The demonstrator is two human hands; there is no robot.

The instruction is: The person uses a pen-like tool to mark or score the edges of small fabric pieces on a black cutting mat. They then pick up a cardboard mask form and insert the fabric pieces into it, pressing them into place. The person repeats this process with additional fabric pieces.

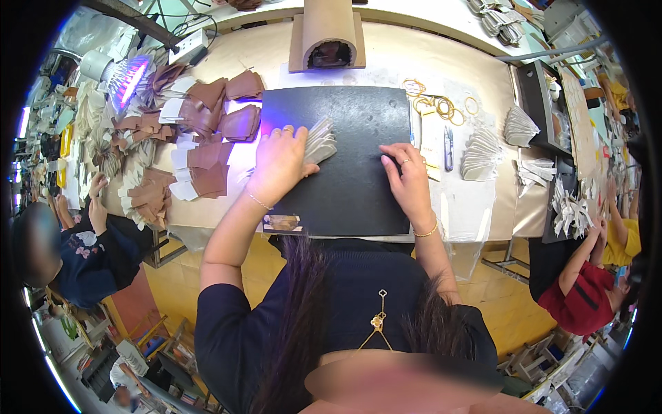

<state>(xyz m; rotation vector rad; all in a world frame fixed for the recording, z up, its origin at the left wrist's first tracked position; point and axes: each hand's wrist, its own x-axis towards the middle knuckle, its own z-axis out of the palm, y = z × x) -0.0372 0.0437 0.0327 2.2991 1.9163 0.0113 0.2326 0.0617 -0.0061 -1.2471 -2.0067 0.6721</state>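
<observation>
A black board (345,186) lies on the table before me. My left hand (281,162) is over its left side, closed on a fanned stack of pale grey cut pieces (321,141), whose layered ends stick out between fingers and thumb. The palm hides the rest of the stack. At the board's right edge is my right hand (408,183), its fingers loosely bent and apart, with nothing visible in it.
Stacks of brown and white pieces (200,169) lie left, below a lit lamp (129,79). A tan arched block (329,27) stands behind the board. To the right are yellow rings (441,107), small snips (449,148) and fanned pale stacks (483,153). Co-workers sit on both sides.
</observation>
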